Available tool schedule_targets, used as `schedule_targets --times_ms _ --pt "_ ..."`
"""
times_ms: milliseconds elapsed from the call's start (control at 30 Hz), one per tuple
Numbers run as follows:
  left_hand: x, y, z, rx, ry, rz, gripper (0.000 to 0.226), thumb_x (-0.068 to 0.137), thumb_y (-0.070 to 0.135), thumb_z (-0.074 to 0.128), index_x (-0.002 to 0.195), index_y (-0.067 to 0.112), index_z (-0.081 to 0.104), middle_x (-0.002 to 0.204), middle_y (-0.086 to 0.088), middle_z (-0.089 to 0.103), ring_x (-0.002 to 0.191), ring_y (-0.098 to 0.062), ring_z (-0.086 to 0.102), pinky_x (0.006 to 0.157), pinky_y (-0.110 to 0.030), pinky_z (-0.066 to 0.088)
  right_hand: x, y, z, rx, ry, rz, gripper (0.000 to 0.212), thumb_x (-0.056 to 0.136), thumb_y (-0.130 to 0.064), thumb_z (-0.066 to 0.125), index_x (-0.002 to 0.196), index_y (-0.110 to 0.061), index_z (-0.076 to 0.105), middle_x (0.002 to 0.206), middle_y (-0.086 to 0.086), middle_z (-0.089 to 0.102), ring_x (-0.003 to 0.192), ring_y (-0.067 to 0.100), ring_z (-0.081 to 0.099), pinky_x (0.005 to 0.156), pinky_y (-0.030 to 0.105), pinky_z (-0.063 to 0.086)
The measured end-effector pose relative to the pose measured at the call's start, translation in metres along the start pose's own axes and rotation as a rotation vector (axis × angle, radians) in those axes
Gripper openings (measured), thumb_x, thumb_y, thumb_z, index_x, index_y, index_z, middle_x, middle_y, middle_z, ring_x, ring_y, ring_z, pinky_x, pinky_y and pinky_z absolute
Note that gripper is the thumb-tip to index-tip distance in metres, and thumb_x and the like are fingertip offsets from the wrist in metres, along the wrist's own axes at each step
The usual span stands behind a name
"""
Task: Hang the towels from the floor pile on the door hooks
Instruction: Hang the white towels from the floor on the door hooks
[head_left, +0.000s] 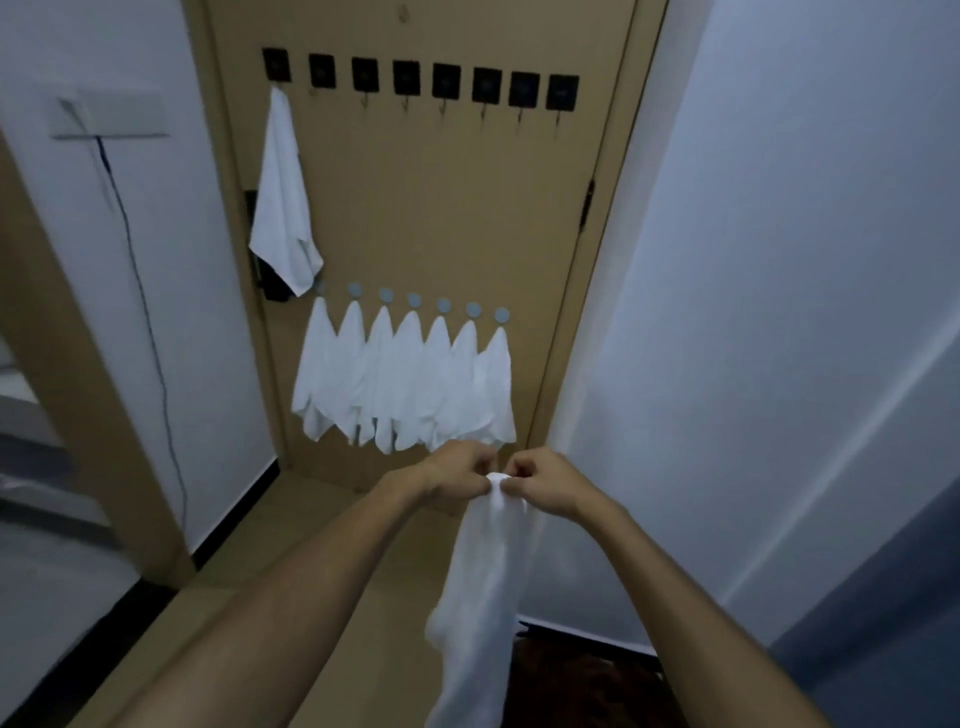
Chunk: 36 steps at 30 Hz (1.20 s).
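The door serves as the reference for all positions. At its upper left, one white towel hangs from the first of the black hooks; the seven black hooks to the right of it are bare. Lower on the door, a row of round grey hooks carries seven white towels, each hung by a gathered point and overlapping its neighbour. In front of the lower right part of the door, both hands hold another white towel by its top. The left hand has its fingers curled and pinches the gathered top edge from the left. The right hand has its fingers curled likewise and pinches the same bunched point from the right, so that the two hands almost touch. The rest of this towel hangs free below the hands, well clear of the door. The floor pile is not in view. Judgement: the towel is light, soft and limp; it offers no stiffness and will sag from any grip point. Hold it at a corner or small gathered tuft, keeping the tuft tight enough to pass over a bare black hook without slipping off.
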<state>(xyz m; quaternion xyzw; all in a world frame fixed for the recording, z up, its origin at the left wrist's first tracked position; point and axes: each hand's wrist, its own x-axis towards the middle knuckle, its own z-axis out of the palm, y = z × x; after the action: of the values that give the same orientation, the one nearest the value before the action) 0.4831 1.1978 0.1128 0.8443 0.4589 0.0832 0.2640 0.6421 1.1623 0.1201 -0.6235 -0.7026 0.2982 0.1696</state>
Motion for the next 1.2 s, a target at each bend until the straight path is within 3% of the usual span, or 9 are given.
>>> schedule_targets --times_ms 133,233,367,467,667,800,1067,1200 --pt "-0.013 -0.051 -0.056 -0.141 0.194 -0.102 0.026 0.080 0.006 0.051 0.058 0.018 0.045 0.066 0.000 0.050 0.066 -0.015 0.045 0.054 -0.022 0.032 0.043 -0.046 0.030 0.066 -0.102 -0.040 0.038 0.086 -0.012 0.057 0.054 -0.022 0.041 0.057 -0.006 0.037 0.053 0.006 0.033 0.055 0.021 0.029" --pt "-0.023 -0.096 -0.091 -0.160 0.287 -0.169 0.027 0.081 0.007 0.047 0.058 0.019 0.044 0.068 -0.002 0.052 0.069 -0.019 0.048 0.054 -0.023 0.033 0.075 -0.073 0.054 0.065 -0.102 -0.089 0.035 0.091 -0.015 0.054 0.058 -0.021 0.042 0.059 -0.005 0.038 0.054 0.007 0.034 0.051 0.018 0.029" --pt "-0.039 -0.143 -0.122 -0.133 0.182 -0.195 0.010 0.085 0.011 0.051 0.084 0.019 0.057 0.093 -0.002 0.060 0.086 -0.017 0.054 0.065 -0.022 0.041 0.124 -0.117 0.075 0.016 -0.016 -0.209 0.024 0.093 -0.025 0.052 0.075 -0.009 0.054 0.072 0.004 0.050 0.068 0.015 0.046 0.064 0.030 0.037" --pt "-0.041 -0.174 -0.133 -0.110 0.182 -0.205 0.009 0.089 0.014 0.053 0.093 0.019 0.059 0.097 -0.003 0.060 0.090 -0.018 0.055 0.073 -0.026 0.042 0.153 -0.154 0.089 -0.012 0.009 -0.271 0.026 0.093 -0.032 0.052 0.087 -0.008 0.062 0.078 0.001 0.057 0.073 0.014 0.052 0.068 0.030 0.044" --pt "-0.036 -0.229 -0.160 -0.067 0.301 -0.279 0.014 0.085 0.011 0.047 0.084 0.022 0.055 0.083 0.001 0.057 0.081 -0.019 0.054 0.067 -0.027 0.041 0.206 -0.178 0.109 -0.086 0.037 -0.318 0.018 0.091 -0.029 0.053 0.092 -0.013 0.060 0.084 -0.002 0.058 0.075 0.011 0.053 0.072 0.031 0.047" --pt "-0.021 -0.262 -0.176 -0.072 0.305 -0.306 0.013 0.086 0.012 0.045 0.084 0.021 0.054 0.086 -0.001 0.058 0.081 -0.020 0.053 0.068 -0.030 0.042 0.251 -0.186 0.121 -0.144 0.046 -0.351 0.022 0.092 -0.031 0.049 0.097 -0.014 0.061 0.093 0.002 0.059 0.081 0.014 0.055 0.075 0.028 0.047" --pt "0.053 -0.324 -0.228 -0.049 0.333 -0.339 0.028 0.089 0.008 0.039 0.068 0.026 0.040 0.080 -0.001 0.050 0.077 -0.020 0.046 0.065 -0.027 0.034 0.366 -0.188 0.125 -0.272 0.248 -0.561 0.020 0.097 -0.021 0.038 0.099 -0.009 0.054 0.102 0.008 0.057 0.086 0.019 0.053 0.080 0.030 0.047" --pt "0.105 -0.346 -0.257 0.030 0.248 -0.341 0.016 0.091 0.011 0.038 0.080 0.020 0.043 0.086 -0.002 0.050 0.078 -0.019 0.045 0.066 -0.028 0.036 0.432 -0.184 0.108 -0.215 0.244 -0.532 0.019 0.097 -0.019 0.038 0.099 -0.010 0.055 0.103 0.006 0.055 0.088 0.016 0.051 0.080 0.025 0.045"
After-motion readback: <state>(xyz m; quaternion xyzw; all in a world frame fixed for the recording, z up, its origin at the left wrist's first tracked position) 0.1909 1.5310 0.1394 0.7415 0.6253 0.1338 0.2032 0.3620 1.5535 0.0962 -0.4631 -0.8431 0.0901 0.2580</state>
